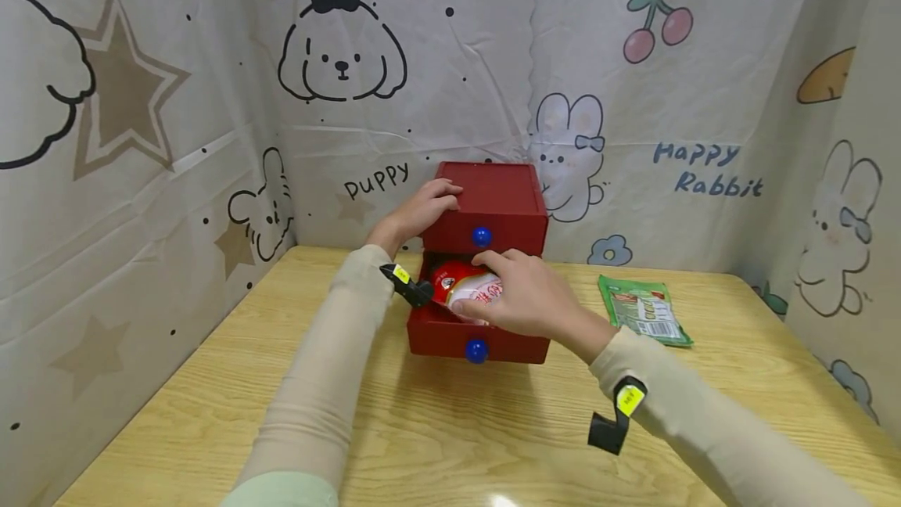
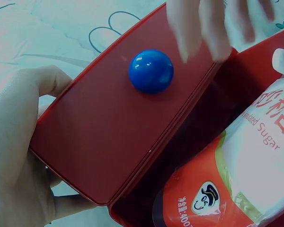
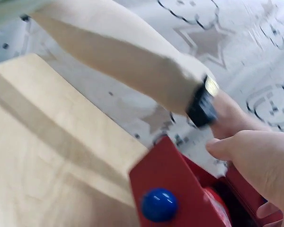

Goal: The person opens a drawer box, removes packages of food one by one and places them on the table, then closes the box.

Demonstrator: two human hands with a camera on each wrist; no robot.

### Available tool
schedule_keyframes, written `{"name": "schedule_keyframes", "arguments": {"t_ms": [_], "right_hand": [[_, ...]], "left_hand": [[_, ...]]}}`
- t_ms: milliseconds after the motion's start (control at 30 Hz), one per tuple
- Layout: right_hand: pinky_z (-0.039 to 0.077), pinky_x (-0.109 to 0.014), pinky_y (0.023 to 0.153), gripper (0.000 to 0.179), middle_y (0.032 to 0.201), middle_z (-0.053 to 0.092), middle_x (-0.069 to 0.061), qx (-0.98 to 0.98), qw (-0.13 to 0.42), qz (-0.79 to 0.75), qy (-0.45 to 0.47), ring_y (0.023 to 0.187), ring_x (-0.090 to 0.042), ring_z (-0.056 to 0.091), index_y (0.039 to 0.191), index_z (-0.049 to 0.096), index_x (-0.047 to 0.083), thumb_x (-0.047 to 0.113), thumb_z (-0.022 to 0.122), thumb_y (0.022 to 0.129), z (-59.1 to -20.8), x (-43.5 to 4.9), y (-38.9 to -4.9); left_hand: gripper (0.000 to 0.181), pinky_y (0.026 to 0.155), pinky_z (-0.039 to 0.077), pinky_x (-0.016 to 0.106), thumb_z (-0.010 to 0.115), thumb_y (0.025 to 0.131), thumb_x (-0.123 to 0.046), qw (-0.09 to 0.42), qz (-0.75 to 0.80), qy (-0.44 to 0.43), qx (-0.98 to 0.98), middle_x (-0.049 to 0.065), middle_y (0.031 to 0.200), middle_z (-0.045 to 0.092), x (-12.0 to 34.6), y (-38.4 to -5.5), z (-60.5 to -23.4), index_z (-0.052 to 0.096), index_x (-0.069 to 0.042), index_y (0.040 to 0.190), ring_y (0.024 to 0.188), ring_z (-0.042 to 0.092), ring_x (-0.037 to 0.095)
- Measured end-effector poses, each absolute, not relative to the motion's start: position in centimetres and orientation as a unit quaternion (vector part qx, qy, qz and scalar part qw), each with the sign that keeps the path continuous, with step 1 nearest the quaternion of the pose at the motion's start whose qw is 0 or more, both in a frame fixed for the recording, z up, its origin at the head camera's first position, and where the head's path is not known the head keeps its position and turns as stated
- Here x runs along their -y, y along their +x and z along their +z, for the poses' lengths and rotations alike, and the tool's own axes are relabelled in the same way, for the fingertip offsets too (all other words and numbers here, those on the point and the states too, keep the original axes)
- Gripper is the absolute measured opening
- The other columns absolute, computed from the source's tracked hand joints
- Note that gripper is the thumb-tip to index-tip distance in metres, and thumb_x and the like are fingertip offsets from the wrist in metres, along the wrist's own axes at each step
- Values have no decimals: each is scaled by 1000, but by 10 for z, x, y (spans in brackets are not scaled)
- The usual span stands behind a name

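Note:
A red two-drawer cabinet [image 1: 493,190] stands at the back of the table, its lower drawer [image 1: 443,341] pulled out. Inside that drawer lies a red and white bag of granulated sugar [image 2: 255,127]. My left hand [image 1: 421,211] grips the cabinet's upper left corner, fingers over the top and thumb along the side in the left wrist view. Above the bag, my right hand [image 1: 531,296] spreads its thumb and fingers apart. Its fingertips [image 2: 217,47] overlap the upper drawer's front near the blue knob [image 2: 151,71], and its thumb is close by the bag's end.
A green flat packet [image 1: 644,307] lies on the wooden table [image 1: 408,429] to the right of the cabinet. A second blue knob [image 1: 476,351] sticks out from the lower drawer's front. Printed cloth [image 1: 464,61] hangs close behind and at both sides.

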State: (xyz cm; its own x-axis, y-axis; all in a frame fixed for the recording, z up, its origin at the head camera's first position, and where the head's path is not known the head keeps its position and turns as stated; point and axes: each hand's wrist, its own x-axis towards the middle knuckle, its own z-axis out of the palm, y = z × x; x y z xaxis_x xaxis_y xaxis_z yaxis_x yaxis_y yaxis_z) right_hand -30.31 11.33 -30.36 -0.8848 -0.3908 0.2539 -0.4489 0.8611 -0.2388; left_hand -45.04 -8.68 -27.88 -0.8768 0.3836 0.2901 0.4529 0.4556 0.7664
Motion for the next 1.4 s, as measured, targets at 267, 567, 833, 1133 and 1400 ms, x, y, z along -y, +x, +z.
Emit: {"name": "schedule_keyframes", "arguments": {"t_ms": [267,567,833,1133,1400], "right_hand": [[49,-54,97,85,138,60,-13,970,0,136,199,122,-34,54,151,53,19,70,66,85,-313,-114,-337],[50,-53,92,95,134,57,-19,974,-66,83,203,113,-35,56,161,38,26,70,71,83,-323,-102,-360],[51,-48,85,85,133,61,-15,972,-81,61,211,107,-31,58,160,42,26,52,75,87,-321,-99,-364],[52,-47,89,79,135,61,-12,973,-82,66,206,109,-29,58,156,51,22,48,78,86,-318,-95,-368],[53,-45,85,76,129,65,-12,973,-75,82,205,104,-27,59,150,58,23,52,80,83,-310,-97,-370]], "left_hand": [[47,117,29,38,51,101,-18,38,-456,-253,852,13,157,40,86,-454,-280,58,0,144,144,34,26],[47,118,28,38,50,102,-18,32,-461,-250,851,13,158,39,88,-453,-281,57,1,145,144,33,27],[46,119,26,37,50,102,-16,34,-469,-251,846,15,159,37,89,-453,-279,57,3,144,145,32,28],[47,118,27,37,50,101,-17,33,-467,-249,848,14,159,38,92,-453,-281,57,3,144,145,32,26],[46,118,28,38,54,100,-20,33,-470,-253,845,10,157,40,94,-478,-292,61,-3,142,144,32,24]]}}
